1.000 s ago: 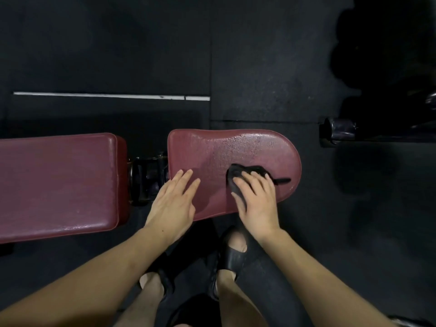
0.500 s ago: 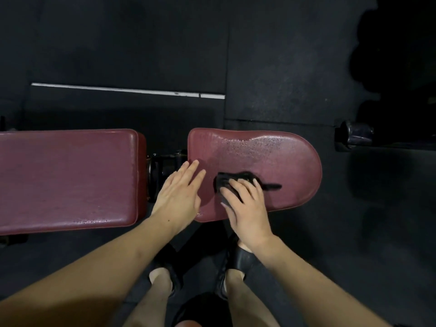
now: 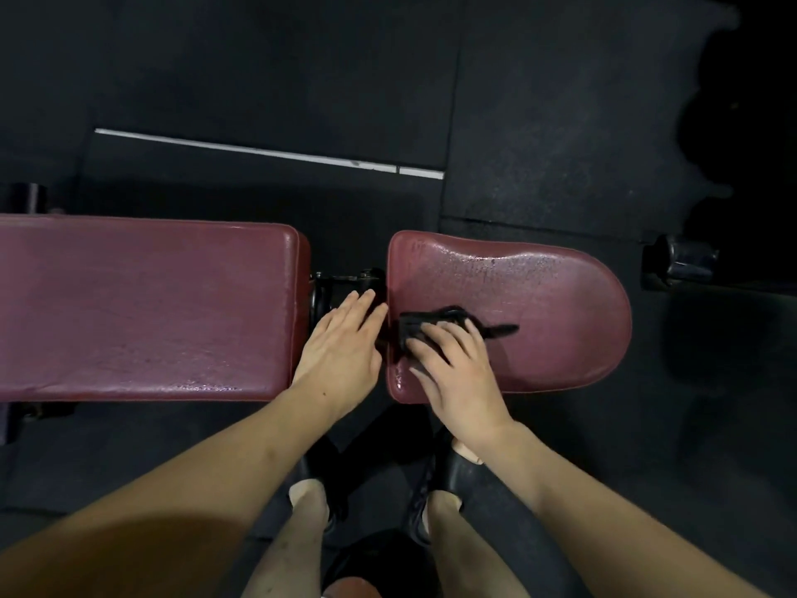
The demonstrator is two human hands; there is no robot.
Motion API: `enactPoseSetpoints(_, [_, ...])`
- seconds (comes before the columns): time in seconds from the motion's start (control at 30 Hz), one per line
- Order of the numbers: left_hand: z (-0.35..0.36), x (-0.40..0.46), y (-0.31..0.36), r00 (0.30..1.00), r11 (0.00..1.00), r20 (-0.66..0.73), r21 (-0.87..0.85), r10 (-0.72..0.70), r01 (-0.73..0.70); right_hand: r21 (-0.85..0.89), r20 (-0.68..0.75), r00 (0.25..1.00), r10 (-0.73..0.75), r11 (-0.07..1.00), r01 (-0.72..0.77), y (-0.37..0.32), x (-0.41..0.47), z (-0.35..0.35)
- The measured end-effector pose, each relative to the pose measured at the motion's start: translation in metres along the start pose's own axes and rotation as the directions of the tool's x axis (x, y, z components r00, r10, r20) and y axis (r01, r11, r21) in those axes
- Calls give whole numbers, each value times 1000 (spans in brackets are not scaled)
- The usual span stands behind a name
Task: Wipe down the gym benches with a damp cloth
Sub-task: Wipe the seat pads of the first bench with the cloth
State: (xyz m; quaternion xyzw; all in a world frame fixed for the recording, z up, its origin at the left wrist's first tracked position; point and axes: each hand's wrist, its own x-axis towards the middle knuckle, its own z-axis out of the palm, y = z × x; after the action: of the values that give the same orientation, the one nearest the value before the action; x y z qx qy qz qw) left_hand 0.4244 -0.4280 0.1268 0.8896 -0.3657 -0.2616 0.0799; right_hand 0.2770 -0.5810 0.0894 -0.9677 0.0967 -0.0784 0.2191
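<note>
Far left: long maroon back pad of the bench, flat, runs off the left frame edge. Surface has some sheen, can't tell if it is wet. Dark roller end at its far-left corner, mostly in shadow.

Middle: black hinge bracket in the gap between the two pads. Left hand lies over that gap, fingers straight and together, holding nothing; fingertips reach the bracket area just beside the seat pad's left edge. Whether the palm actually rests on anything, can't tell.

Right of the gap: shorter maroon seat pad, rounded at its right end, far half shows a wet speckled sheen. Dark cloth sits bunched on the pad's left part, near the left edge, a thin tail sticking out to the right. Right hand presses down on the cloth, fingers spread and fairly straight over it, not curled round it.

Far right: dark padded roller on the floor side, well apart from the seat. Black rubber floor with a white line on the far side. Person's feet in dark sandals below, near edge.

Step, judged: wiping the seat pad, cloth at its left end. Next probably needs the near-left corner of the seat covered, then the cloth carried across the gap to the long back pad, with the left hand out of the way.
</note>
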Motion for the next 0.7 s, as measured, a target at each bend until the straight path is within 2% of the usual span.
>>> enactPoseSetpoints(0.07, [2, -5, -7, 1000, 1000, -6, -6, -21, 21, -17, 33, 999, 2, 1000, -1, 2, 13, 3])
enactPoseSetpoints(0.17, [0, -8, -16, 1000, 1000, -6, 4, -16, 16, -34, -26, 998, 63, 997, -64, 3, 81, 13])
enactPoseSetpoints(0.3, [-8, -14, -27, 1000, 1000, -29, 31, -5, 6, -93, 1, 995, 100, 991, -100, -4, 130, 21])
enactPoseSetpoints(0.37, [-11, -17, -33, 1000, 999, -23, 34, -18, 18, -75, -10, 995, 99, 992, -99, -10, 112, 20])
enactPoseSetpoints(0.43, [-13, -21, -36, 999, 999, -15, 17, -38, 38, -57, 4, 999, 39, 998, -39, -24, 73, 20])
enactPoseSetpoints(0.57, [-20, -45, -31, 996, 995, 18, -42, -88, 89, -30, 190, 977, -96, 994, 104, -52, -6, 14])
enactPoseSetpoints(0.7, [-50, -79, -22, 986, 985, 64, -79, -152, 156, -8, 394, 919, -14, 1000, 19, -63, -44, -11])
